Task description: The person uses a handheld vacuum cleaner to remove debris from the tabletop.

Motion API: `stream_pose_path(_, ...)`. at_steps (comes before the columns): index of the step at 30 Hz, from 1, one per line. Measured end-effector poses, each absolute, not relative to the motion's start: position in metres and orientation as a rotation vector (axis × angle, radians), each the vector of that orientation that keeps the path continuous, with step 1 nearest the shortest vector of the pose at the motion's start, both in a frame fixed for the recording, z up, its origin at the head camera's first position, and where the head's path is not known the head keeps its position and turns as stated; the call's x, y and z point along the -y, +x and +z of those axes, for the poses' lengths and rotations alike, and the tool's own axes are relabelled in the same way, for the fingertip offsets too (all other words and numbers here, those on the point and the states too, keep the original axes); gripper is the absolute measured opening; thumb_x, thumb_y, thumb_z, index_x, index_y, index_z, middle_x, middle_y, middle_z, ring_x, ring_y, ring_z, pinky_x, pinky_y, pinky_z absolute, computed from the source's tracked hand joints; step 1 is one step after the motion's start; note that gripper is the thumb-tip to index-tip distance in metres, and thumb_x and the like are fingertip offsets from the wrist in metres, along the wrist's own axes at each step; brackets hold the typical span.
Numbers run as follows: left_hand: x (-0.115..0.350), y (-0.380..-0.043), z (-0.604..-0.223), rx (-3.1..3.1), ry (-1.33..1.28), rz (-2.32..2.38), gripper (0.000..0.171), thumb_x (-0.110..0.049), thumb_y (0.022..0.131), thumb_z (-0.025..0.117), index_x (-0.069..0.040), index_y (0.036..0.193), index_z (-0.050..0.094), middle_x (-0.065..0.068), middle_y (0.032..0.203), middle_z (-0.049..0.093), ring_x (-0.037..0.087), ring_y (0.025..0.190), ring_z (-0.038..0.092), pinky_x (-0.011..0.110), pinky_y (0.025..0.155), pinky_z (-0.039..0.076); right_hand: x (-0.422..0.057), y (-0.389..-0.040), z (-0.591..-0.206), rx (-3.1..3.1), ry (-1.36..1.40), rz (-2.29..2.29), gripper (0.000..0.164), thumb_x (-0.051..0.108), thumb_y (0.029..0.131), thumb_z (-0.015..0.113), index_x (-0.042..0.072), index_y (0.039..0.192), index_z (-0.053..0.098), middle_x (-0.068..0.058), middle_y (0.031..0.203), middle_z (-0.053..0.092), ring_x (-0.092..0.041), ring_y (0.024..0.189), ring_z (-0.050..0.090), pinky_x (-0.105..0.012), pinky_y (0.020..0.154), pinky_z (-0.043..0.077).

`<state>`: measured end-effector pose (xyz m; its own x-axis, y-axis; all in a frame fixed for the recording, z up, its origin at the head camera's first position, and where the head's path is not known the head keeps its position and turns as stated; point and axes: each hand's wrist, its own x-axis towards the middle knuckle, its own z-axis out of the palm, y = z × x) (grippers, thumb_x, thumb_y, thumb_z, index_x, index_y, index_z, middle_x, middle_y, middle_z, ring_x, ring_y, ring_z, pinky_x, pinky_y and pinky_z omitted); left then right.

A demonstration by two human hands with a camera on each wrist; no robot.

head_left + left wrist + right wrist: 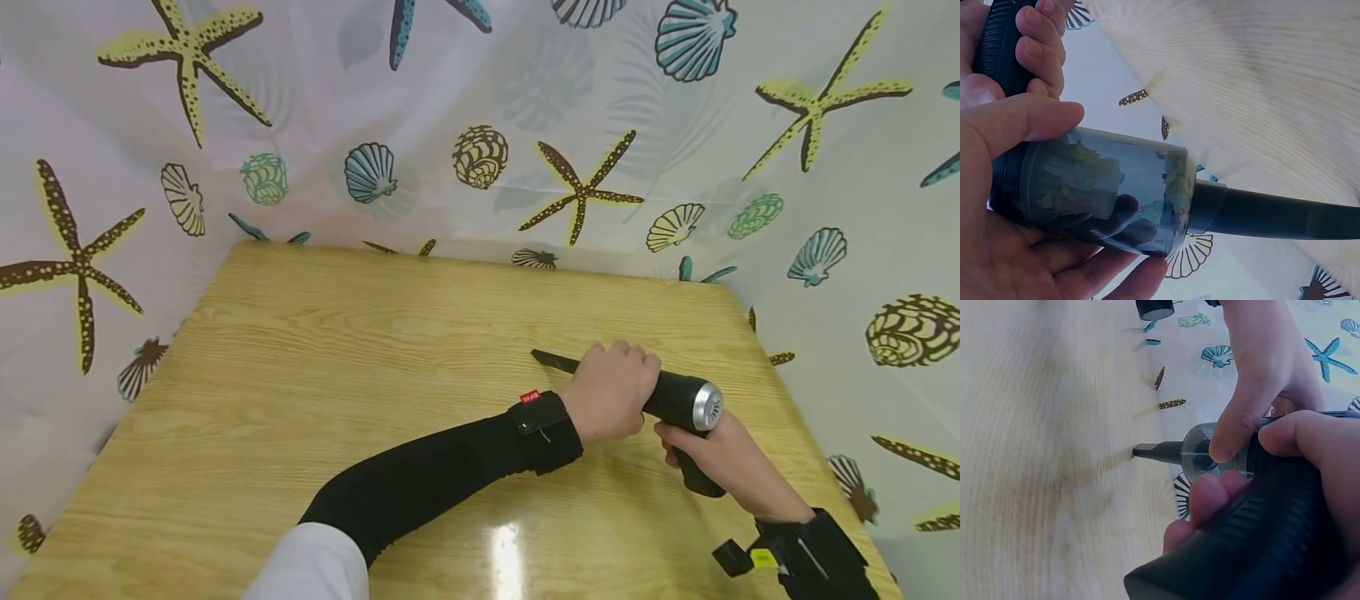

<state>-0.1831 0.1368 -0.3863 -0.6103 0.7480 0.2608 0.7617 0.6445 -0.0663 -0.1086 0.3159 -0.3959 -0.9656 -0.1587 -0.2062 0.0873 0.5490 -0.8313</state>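
Observation:
A black handheld vacuum cleaner [681,402] with a silver end cap is held over the right part of the table. My left hand [611,390] wraps round its clear dust cup [1147,187], thumb on one side and fingers on the other. Inside the cup lie green and brownish bits [1175,181] around a pale inner filter. A flat black nozzle [553,360] sticks out beyond the left hand, pointing left. Fingers curled, my right hand [731,467] grips the ribbed handle [1002,47]. In the head view the left hand hides most of the cup.
The wooden table [300,358] spreads under both arms, its far edge meeting a white curtain [435,92] printed with shells and starfish. This curtain also hangs along the left and right sides. Black bands with small devices [750,557] sit on the wrists.

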Motion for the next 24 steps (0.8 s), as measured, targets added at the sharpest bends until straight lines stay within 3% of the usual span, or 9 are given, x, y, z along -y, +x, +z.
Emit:
stream_pose_path(11,-0.142,-0.180,-0.391,2.572,-1.251,-0.062,0.045,-0.039,0.077,0.068,-0.015,0.113,0.059,0.000,0.103,0.062,0.015,0.092,0.055,0.032,0.071,0.051,-0.318,-0.099,-0.404,-2.608,-0.046,-1.376,0.050,0.026,0.093,0.062,0.003,0.132,0.042,-0.022,0.085,0.055,-0.032,0.067,0.060,-0.045,0.061,0.051)
stream_pose_path(19,-0.141,-0.181,-0.394,2.574,-1.284,-0.089,0.048,-0.036,0.078,0.068,-0.015,0.120,0.056,0.000,0.112,0.060,0.015,0.100,0.054,0.031,0.077,0.050,-0.318,-0.096,-0.405,-2.660,-0.008,-1.337,0.061,0.032,0.091,0.064,0.001,0.137,0.038,-0.023,0.090,0.058,-0.030,0.070,0.060,-0.040,0.063,0.051)
stream_pose_path(24,-0.139,-0.187,-0.398,2.588,-1.308,-0.161,0.050,-0.034,0.080,0.068,-0.014,0.124,0.054,0.000,0.117,0.058,0.015,0.105,0.051,0.030,0.080,0.051,-0.318,-0.099,-0.405,-2.720,0.011,-1.264,0.069,0.036,0.089,0.066,0.002,0.141,0.036,-0.023,0.104,0.058,-0.026,0.075,0.061,-0.040,0.065,0.052)
